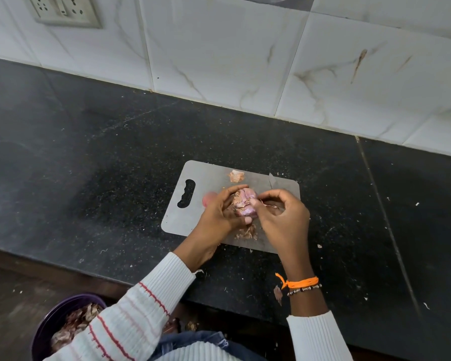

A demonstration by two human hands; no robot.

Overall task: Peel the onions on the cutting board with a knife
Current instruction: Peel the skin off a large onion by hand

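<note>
The left hand (219,212) is gripping the onion (244,204) above the board (177,220). The right hand (281,217) is pinching a strip of skin (267,204) at the onion's 3 o'clock; a knife (272,181) tip is pointing toward 12. The onion's axis cannot be told. The board's long axis is running 9 to 3 on the tabletop (89,165).

Dark speckled stone surface (115,142) running wall to wall, flecked with pale crumbs — a seam line crossing it at the right. Behind it, white marble-look wall tiles (219,53), a switch-and-socket plate (64,10) up in the left corner. Down at bottom left, a purple bowl (46,327) holding dry brownish scraps.
</note>
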